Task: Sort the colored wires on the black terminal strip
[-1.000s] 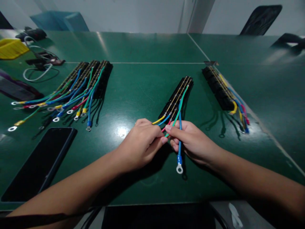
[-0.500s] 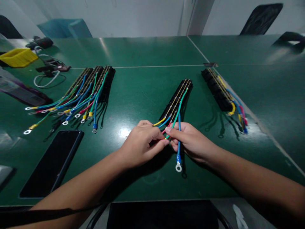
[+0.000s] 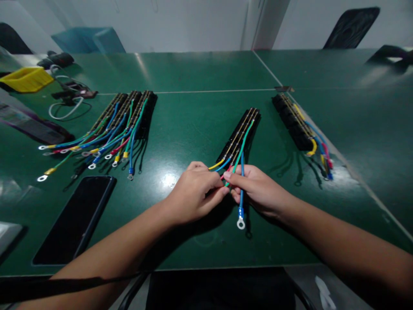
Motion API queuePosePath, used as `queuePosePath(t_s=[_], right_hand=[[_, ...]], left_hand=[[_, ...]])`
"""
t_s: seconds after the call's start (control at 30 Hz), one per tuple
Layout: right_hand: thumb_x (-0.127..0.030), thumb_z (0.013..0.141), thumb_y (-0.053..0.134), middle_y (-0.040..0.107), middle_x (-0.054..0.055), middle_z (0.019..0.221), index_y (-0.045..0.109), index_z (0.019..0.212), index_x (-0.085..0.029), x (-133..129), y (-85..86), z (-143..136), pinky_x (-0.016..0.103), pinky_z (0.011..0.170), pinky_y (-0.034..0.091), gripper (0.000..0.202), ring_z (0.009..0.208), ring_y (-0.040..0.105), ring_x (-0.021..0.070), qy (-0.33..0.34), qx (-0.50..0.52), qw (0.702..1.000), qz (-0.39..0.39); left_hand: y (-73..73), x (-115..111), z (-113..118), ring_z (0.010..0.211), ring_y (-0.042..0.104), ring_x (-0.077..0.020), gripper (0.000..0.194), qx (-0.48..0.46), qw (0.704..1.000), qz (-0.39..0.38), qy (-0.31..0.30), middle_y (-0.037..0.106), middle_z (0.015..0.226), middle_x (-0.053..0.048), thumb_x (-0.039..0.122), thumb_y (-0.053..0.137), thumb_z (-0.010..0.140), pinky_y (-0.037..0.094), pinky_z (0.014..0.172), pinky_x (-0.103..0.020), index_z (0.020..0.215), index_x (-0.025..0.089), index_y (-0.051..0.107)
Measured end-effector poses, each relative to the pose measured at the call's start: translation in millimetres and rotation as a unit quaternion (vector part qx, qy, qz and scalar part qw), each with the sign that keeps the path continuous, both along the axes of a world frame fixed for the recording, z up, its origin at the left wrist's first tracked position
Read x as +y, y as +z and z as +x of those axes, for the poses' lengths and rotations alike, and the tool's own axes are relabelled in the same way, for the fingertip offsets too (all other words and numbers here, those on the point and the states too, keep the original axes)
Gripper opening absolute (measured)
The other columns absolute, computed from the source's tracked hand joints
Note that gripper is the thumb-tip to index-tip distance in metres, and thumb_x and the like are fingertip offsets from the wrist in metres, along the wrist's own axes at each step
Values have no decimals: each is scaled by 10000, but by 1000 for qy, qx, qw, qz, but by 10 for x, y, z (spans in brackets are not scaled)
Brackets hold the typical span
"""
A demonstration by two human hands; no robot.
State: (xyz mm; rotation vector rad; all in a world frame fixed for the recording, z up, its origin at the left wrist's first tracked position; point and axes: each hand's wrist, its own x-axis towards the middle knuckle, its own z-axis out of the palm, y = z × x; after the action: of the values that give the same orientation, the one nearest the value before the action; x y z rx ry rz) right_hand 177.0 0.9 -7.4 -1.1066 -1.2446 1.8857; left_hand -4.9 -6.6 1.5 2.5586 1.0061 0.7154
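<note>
In front of me lies a black terminal strip [image 3: 240, 133] with brass-coloured contacts and several coloured wires leaving its near end. My left hand [image 3: 195, 191] pinches the end of the green wire [image 3: 244, 140]; its terminal is hidden by the fingers. With thumb and fingers closed, my right hand [image 3: 258, 189] grips the same green wire a little farther up. A blue wire [image 3: 241, 198] passes by the right fingers and hangs toward me, ending in a ring terminal [image 3: 241, 223]. Yellow, blue and red wires run behind my left fingers, their ends hidden.
Several wired terminal strips [image 3: 142, 114] stand side by side at the left, another strip [image 3: 292, 122] at the right. A phone [image 3: 75, 219] lies by my left forearm. Farther left are a yellow bin [image 3: 27, 80] and a cable [image 3: 66, 114]. The green table's edge [image 3: 219, 268] is close to me.
The view has shifted slightly. Both hands keep their hold, and the yellow spot at the green wire's end is now covered by my left fingers.
</note>
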Motion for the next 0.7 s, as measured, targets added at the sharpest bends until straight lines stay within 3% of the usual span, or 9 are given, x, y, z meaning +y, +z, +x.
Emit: queuePosePath(t_s=[0.27,0.53,0.7], right_hand=[[-316,853,585,518,-38,534,554,726,-149,-12,-19,-51,194,447,357,212,445,448,69,-24,-20,999,12],[-345,859,553,453,-54,453,527,661,-170,-16,-24,-76,201,365,294,265,366,385,73,-39,-69,997,5],[-328,860,544,464,-51,447,542,673,-170,-18,-21,-93,198,365,308,245,368,402,77,-37,-70,997,-1]], left_hand=[[3,-5,6,625,472,-150,231,8,1000,17,14,556,593,6,307,519,878,323,684,-309,695,170,551],[-1,-13,5,653,498,-144,260,49,998,28,3,592,677,-21,242,413,928,345,744,-326,707,157,522],[-9,-10,-2,639,506,-141,218,33,999,15,-1,580,645,2,275,472,900,339,747,-327,724,167,540]])
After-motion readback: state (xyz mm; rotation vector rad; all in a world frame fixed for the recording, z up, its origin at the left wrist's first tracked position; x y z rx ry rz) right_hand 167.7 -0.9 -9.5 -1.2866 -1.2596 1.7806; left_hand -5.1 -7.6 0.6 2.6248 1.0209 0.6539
